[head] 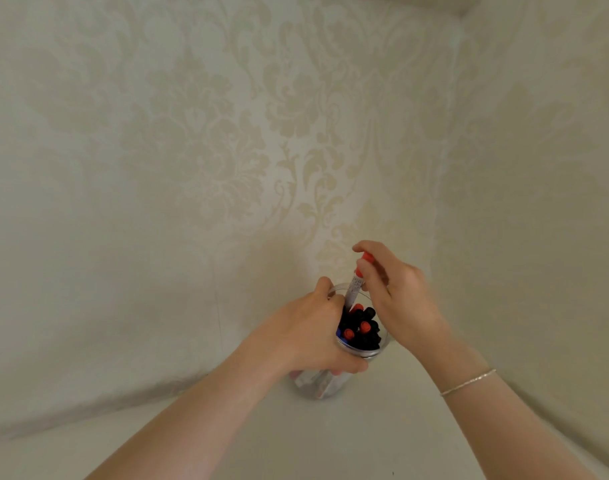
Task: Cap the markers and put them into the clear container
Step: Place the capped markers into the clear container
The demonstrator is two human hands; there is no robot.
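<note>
A clear container point(377, 351) stands on the white table near the wall corner, packed with several upright markers with black and red caps point(360, 329). My left hand point(310, 334) is wrapped around the container's left side, thumb on its rim. My right hand point(396, 296) pinches the red cap of a white-bodied marker point(353, 289). That marker is upright, and its lower end dips inside the container's mouth among the others.
The white table point(382, 427) meets patterned cream wallpaper point(227, 150) on the left, back and right, forming a tight corner behind the container. A thin bracelet point(467, 382) sits on my right wrist.
</note>
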